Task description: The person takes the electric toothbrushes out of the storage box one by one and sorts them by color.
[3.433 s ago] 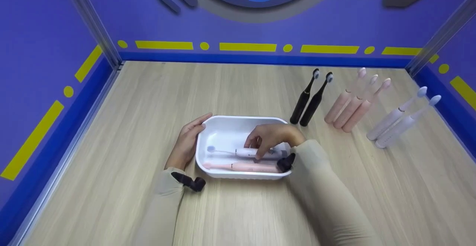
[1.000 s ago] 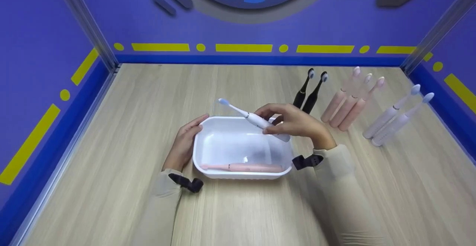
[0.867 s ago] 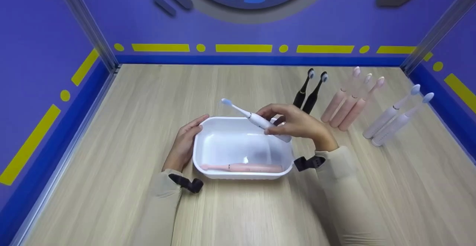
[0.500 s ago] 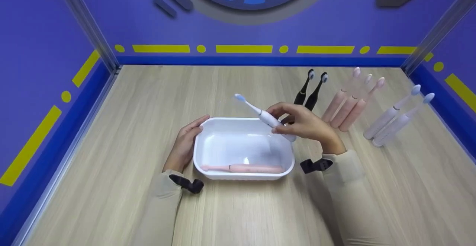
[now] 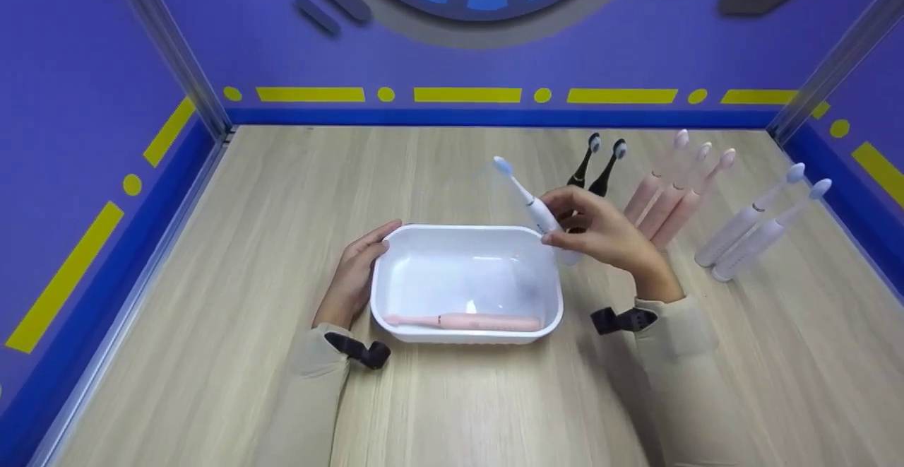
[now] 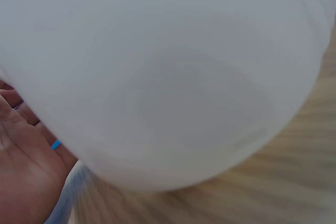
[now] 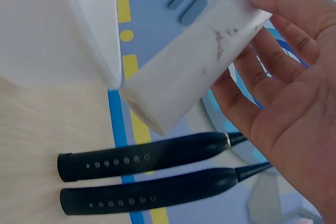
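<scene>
My right hand pinches the handle of a white electric toothbrush. The brush tilts with its pale blue head up and left, above the back right corner of a white plastic tub. In the right wrist view the base of the toothbrush shows brown marks, and the fingers hold it further up. My left hand holds the tub's left end, thumb at the rim; the left wrist view shows the tub wall hiding part of the fingers. A pink electric toothbrush lies inside along the near wall.
Two black electric toothbrushes stand behind my right hand, partly hidden by it. Several more stand to the right: pink ones and two white ones. Blue-purple panels bound the wooden table.
The white toothbrush was lying in the tub beside the pink one; my right hand has lifted it out and carried it right and back, tilting it more upright. My left hand has stayed on the tub.
</scene>
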Demonstrator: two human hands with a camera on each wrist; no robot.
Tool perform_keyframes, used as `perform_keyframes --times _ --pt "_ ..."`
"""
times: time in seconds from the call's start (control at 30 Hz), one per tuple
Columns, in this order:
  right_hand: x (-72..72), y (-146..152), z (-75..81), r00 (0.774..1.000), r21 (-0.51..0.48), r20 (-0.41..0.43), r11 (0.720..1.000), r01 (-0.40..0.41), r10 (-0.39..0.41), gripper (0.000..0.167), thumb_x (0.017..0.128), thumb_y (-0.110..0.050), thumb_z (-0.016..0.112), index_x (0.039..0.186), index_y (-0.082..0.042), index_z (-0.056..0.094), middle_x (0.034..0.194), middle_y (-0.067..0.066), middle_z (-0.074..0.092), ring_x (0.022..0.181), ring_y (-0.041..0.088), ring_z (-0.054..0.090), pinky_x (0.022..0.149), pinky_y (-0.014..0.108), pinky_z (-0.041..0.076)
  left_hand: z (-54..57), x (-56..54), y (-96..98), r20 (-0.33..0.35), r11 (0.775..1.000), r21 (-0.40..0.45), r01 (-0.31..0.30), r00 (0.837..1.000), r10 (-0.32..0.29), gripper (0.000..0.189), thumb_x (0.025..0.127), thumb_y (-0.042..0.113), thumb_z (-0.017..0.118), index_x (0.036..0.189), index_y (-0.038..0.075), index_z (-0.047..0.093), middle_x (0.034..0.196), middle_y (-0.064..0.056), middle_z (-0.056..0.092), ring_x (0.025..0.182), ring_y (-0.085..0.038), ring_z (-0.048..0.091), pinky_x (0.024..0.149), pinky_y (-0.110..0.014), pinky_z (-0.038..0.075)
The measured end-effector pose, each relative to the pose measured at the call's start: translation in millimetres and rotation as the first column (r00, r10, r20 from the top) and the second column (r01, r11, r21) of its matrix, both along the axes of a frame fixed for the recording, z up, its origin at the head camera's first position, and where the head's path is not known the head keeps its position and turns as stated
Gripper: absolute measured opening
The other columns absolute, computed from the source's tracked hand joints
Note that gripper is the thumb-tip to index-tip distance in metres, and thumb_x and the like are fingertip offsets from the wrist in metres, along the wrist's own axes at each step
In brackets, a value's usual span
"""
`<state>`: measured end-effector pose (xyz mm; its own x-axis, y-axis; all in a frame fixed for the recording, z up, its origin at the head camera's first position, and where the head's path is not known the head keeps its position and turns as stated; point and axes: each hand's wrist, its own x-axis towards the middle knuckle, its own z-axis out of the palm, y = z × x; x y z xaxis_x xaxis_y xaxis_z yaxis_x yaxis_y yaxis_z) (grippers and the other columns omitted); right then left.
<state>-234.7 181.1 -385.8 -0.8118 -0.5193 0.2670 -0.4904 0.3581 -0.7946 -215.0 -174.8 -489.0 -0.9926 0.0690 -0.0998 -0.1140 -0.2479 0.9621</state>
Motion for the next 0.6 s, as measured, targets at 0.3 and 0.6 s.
perform_keyframes --times 0.3,0.6 --pt "2.9 16 -3.3 0.998 -0.097 -0.035 0.994 0.057 -0.061 0.041 0.078 0.004 0.074 0.115 0.002 0.058 0.104 0.001 0.062 0.089 0.013 0.06 0.079 0.017 0.054 -1.2 0.4 -0.1 0.01 1.0 -0.014 -0.011 1.0 0.011 0.043 0.096 0.007 0.04 0.138 0.004 0.05 0.148 -0.008 0.046 0.138 -0.02 0.041 0.115 -0.032 0.034" --pt "5.2 26 -8.4 0.994 -0.195 -0.019 0.976 0.098 -0.104 0.045 0.074 0.013 0.072 0.116 0.008 0.055 0.101 -0.001 0.064 0.091 0.012 0.061 0.079 0.02 0.056 -1.0 0.2 0.6 0.002 1.0 -0.021 -0.006 1.0 0.006 0.044 0.096 0.007 0.04 0.139 0.003 0.049 0.148 -0.008 0.045 0.138 -0.021 0.041 0.115 -0.032 0.034"
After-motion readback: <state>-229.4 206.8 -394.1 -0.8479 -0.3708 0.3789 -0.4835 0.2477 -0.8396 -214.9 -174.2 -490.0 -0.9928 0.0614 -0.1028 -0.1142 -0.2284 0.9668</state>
